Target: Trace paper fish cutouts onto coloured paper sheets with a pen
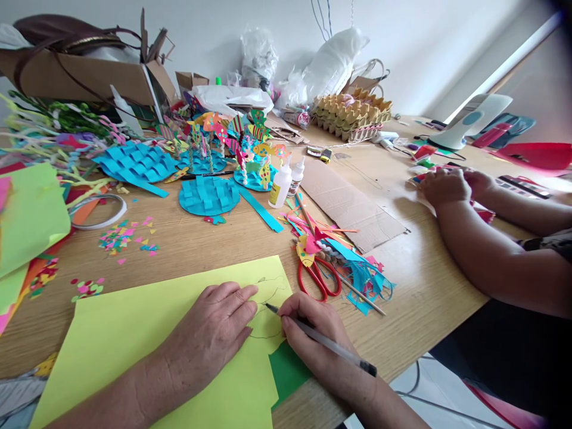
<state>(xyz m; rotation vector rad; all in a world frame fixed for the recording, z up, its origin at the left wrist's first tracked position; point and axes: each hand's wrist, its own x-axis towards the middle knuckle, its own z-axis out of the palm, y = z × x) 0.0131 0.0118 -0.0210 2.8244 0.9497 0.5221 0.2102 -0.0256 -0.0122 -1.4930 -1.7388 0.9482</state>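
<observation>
A yellow sheet of paper (179, 298) lies at the table's front edge, with thin curved pen lines near its right side. My left hand (214, 333) rests flat on the sheet, palm down, fingers loosely spread beside the lines. In my right hand (313, 333) is a clear pen with a black cap end (330, 344), its tip touching the paper by the drawing. A piece of green paper (288, 370) shows under the sheet's right edge. Red-handled scissors (318, 280) lie just beyond my right hand, beside a yellow paper fish (305, 250).
Glue bottles (280, 187), blue woven paper discs (209, 195) and a white tape roll (98, 212) stand or lie farther back. Cardboard (353, 205) and paper scraps (364, 277) are to the right. Another person's forearm (482, 244) rests on the table at far right.
</observation>
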